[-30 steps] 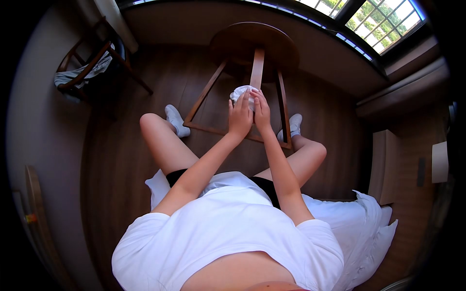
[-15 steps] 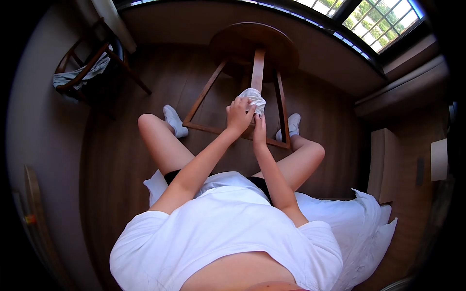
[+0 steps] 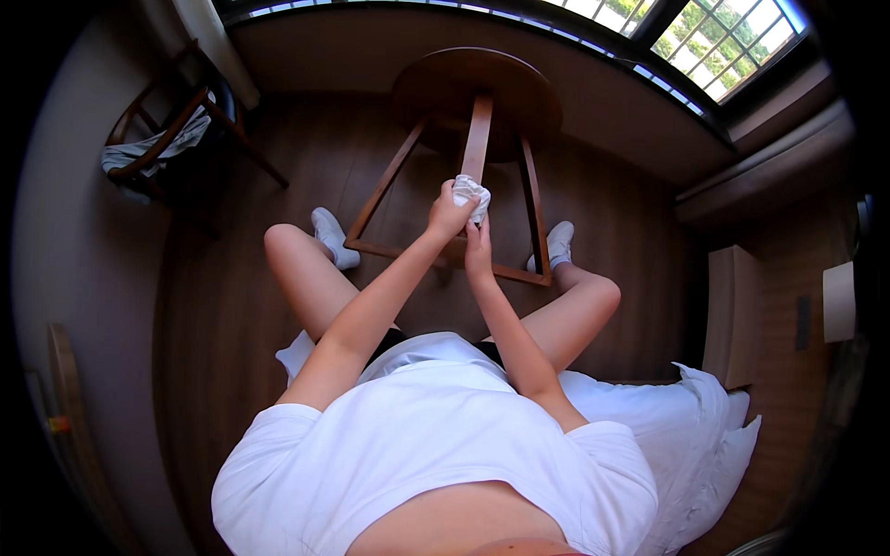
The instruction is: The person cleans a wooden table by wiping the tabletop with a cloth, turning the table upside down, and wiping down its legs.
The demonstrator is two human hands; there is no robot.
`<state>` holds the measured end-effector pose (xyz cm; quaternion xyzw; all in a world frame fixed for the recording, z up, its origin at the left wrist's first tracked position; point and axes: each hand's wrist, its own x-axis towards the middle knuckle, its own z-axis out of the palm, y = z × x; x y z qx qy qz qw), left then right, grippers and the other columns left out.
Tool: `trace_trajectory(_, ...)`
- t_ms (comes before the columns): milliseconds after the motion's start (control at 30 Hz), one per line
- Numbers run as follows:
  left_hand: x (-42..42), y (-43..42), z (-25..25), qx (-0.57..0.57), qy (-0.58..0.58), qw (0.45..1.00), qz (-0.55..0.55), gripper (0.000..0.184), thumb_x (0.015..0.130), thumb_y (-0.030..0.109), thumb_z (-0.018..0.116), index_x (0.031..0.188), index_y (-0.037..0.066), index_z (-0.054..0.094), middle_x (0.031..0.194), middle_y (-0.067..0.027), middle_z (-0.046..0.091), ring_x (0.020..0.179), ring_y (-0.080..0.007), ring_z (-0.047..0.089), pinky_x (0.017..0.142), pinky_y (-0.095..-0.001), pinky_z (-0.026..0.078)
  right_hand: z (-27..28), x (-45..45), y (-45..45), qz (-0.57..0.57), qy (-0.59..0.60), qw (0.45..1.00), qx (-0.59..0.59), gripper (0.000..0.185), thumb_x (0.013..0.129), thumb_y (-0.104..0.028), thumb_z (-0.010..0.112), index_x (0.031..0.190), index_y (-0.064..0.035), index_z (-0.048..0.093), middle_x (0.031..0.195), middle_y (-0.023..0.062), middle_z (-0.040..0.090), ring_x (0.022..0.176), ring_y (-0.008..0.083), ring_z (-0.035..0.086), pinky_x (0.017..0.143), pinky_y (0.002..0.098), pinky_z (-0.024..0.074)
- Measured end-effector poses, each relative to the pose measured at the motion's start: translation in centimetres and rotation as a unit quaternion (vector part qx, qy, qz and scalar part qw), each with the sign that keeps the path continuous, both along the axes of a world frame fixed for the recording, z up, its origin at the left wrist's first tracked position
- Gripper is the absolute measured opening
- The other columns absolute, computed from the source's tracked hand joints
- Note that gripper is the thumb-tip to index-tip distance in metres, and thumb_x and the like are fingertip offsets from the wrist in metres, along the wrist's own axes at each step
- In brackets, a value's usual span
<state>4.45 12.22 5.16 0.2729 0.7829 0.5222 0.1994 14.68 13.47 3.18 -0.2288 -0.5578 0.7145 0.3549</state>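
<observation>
A round wooden table (image 3: 524, 88) is tipped over in front of me, one table leg (image 3: 476, 139) pointing toward me. Crumpled white cloth (image 3: 473, 193) is wrapped around the near part of that leg. My left hand (image 3: 449, 213) is closed around the cloth from the left side. Just below it, my right hand (image 3: 478, 255) grips near the end of the leg, its fingertips close to the cloth's lower edge. The cloth and hands partly hide the leg's end. A wooden crossbar (image 3: 380, 248) passes behind my hands.
My knees are spread on both sides of the table frame, with white shoes (image 3: 330, 239) on the dark wood floor (image 3: 213, 352). A wooden chair (image 3: 158, 139) with draped fabric stands at the left. White bedding (image 3: 649, 417) lies behind me at right. A barred window (image 3: 723, 46) is beyond.
The table leg, the cloth and both hands have shifted slightly left. My left fingers, which lay over the cloth, now wrap around its side.
</observation>
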Motion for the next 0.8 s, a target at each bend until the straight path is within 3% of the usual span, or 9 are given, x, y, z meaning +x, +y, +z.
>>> trace_trajectory(67,0.2,-0.4,-0.9,0.028,-0.035,0.999,-0.02,0.063,0.074,0.038,0.066,0.12,0.001,0.042,0.107,-0.0217,0.058,0.098,-0.0342,0.058,0.082,-0.0379,0.045,0.2,0.1,-0.1,-0.003,0.002,1.0,-0.008,0.059,0.092,-0.029,0.043,0.138,-0.0017,0.02,0.129,0.0124,0.039,0.116,0.0187,0.041,0.095,0.0299,0.0341)
trace_trajectory(167,1.7,-1.4,0.2,0.086,-0.112,0.99,-0.026,0.053,0.078,0.032,0.063,0.117,0.001,0.046,0.106,-0.0203,0.059,0.097,-0.0322,0.059,0.08,-0.0368,0.046,0.7,0.2,-0.6,-0.05,-0.034,0.998,0.002,0.059,0.091,-0.033,0.042,0.137,-0.0012,0.022,0.126,0.0157,0.041,0.116,0.0232,0.042,0.094,0.0322,0.0345)
trace_trajectory(200,2.0,-1.7,0.2,0.086,-0.111,0.99,-0.027,0.053,0.078,0.032,0.063,0.117,0.001,0.046,0.106,-0.0203,0.059,0.097,-0.0322,0.059,0.08,-0.0368,0.046,0.6,0.3,-0.8,-0.051,-0.033,0.998,0.002,0.059,0.091,-0.033,0.042,0.137,-0.0012,0.022,0.126,0.0157,0.041,0.116,0.0232,0.042,0.094,0.0322,0.0345)
trace_trajectory(267,2.6,-2.1,0.3,0.075,-0.076,0.994,0.0,0.046,0.08,0.028,0.061,0.114,0.0,0.048,0.1,-0.0193,0.061,0.093,-0.0313,0.06,0.078,-0.0366,0.046,0.5,0.5,-1.1,-0.14,-0.182,0.971,0.072,0.059,0.091,-0.037,0.042,0.134,0.0,0.027,0.124,0.019,0.04,0.115,0.0284,0.042,0.094,0.0352,0.0342)
trace_trajectory(367,3.4,-2.6,1.7,0.058,-0.049,0.997,0.015,0.039,0.08,0.026,0.06,0.108,-0.001,0.052,0.093,-0.0197,0.063,0.088,-0.0324,0.061,0.075,-0.038,0.047,-0.6,0.6,-1.0,-0.137,-0.188,0.968,0.094,0.057,0.091,-0.038,0.04,0.129,0.0024,0.032,0.124,0.0207,0.038,0.113,0.0312,0.043,0.093,0.0374,0.0343)
trace_trajectory(500,3.0,-2.1,1.6,0.045,-0.044,0.998,0.001,0.032,0.078,0.024,0.061,0.098,-0.001,0.056,0.088,-0.0207,0.063,0.085,-0.0342,0.061,0.072,-0.0397,0.047,-1.4,0.2,-1.0,-0.172,-0.163,0.967,0.098,0.055,0.092,-0.039,0.038,0.126,0.0033,0.035,0.123,0.0197,0.039,0.111,0.0308,0.044,0.093,0.0373,0.0339)
trace_trajectory(567,2.1,-1.3,0.5,0.036,-0.032,0.999,-0.016,0.027,0.077,0.022,0.061,0.089,-0.002,0.059,0.086,-0.0203,0.063,0.082,-0.0351,0.061,0.071,-0.0411,0.046,-0.5,0.3,-1.3,-0.135,-0.117,0.983,0.052,0.054,0.092,-0.039,0.037,0.126,0.0032,0.035,0.122,0.0183,0.042,0.113,0.0291,0.043,0.095,0.0353,0.0318)
trace_trajectory(667,0.6,0.6,-0.3,0.034,-0.033,0.999,-0.024,0.025,0.076,0.022,0.062,0.085,-0.002,0.06,0.085,-0.0199,0.063,0.082,-0.0356,0.061,0.072,-0.0418,0.046,0.3,0.5,-1.0,-0.048,-0.039,0.998,-0.013,0.054,0.092,-0.037,0.038,0.129,0.0018,0.033,0.124,0.0161,0.043,0.117,0.0255,0.04,0.098,0.0326,0.0291)
trace_trajectory(800,-1.4,3.7,-1.1,-0.004,0.037,0.999,0.006,0.023,0.076,0.019,0.062,0.086,-0.002,0.063,0.08,-0.0173,0.064,0.077,-0.0309,0.063,0.068,-0.0374,0.047,1.1,0.5,-0.9,-0.05,-0.04,0.998,0.02,0.056,0.092,-0.035,0.039,0.132,0.0022,0.028,0.128,0.0157,0.04,0.12,0.022,0.036,0.099,0.0303,0.0281)
